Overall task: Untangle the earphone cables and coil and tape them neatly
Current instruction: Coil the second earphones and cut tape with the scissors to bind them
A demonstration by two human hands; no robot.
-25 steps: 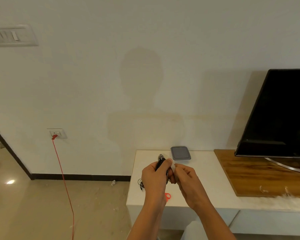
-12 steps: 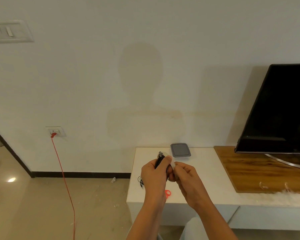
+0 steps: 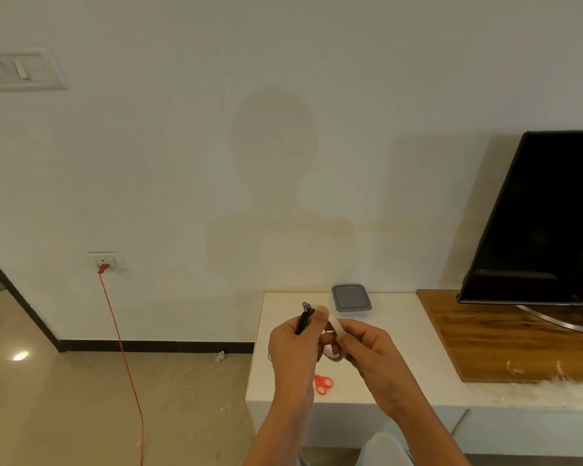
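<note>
My left hand (image 3: 295, 348) is closed around a black coiled earphone cable (image 3: 305, 319), whose grey plug end sticks up above my thumb. My right hand (image 3: 367, 351) holds a pale roll of tape (image 3: 335, 338) right against the left hand, with a strip of tape stretching up to my left thumb. Both hands hover over the left part of the white tabletop (image 3: 401, 334). A thin black loop of another cable (image 3: 270, 356) shows on the table just left of my left wrist, mostly hidden.
Red-handled scissors (image 3: 323, 384) lie on the table under my hands. A grey-lidded box (image 3: 350, 297) stands at the back near the wall. A TV (image 3: 539, 223) rests on a wooden board (image 3: 505, 338) at right. A red cord (image 3: 122, 358) hangs from a wall socket at left.
My right hand has drawn slightly right and down from the left, so the tape roll and a strip of tape now show between the hands. The view tilted a little.
</note>
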